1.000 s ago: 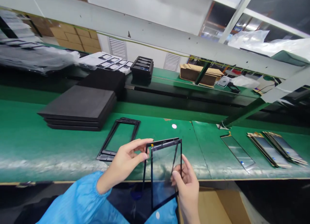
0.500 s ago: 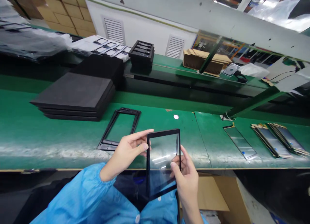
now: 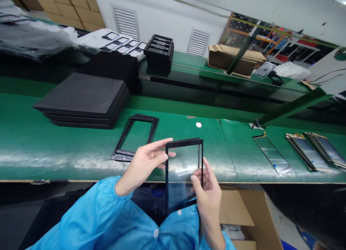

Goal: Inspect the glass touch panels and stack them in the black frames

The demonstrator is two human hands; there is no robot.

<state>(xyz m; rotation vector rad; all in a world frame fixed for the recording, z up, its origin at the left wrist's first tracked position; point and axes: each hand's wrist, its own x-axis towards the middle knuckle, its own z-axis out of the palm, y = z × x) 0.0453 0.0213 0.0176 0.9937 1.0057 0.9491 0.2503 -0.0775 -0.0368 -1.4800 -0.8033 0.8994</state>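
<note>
Between my hands, a black-bordered clear glass touch panel [image 3: 180,170] is held tilted up at the bench's front edge. A dark frame edge shows behind its right side and top. My left hand [image 3: 146,161] grips the panel's left edge near the upper corner, thumb in front and fingers behind. My right hand [image 3: 207,187] pinches the right edge lower down, its fingers seen through the glass. Just beyond my left hand, a few black rectangular frames [image 3: 125,132] lie overlapped on the green bench [image 3: 173,129].
Black foam sheets [image 3: 83,95] are stacked at the left. At the right lie a single glass panel [image 3: 271,153] and leaning stacks of panels [image 3: 308,152]. A black tray stack [image 3: 159,51] and cardboard dividers [image 3: 235,58] stand on the rear shelf. An open carton [image 3: 256,217] is below the bench.
The camera view has tilted slightly, shifting the bench upward. The panel has turned slightly in my hands, so more of the edge behind it shows. Both hands keep their grip.
</note>
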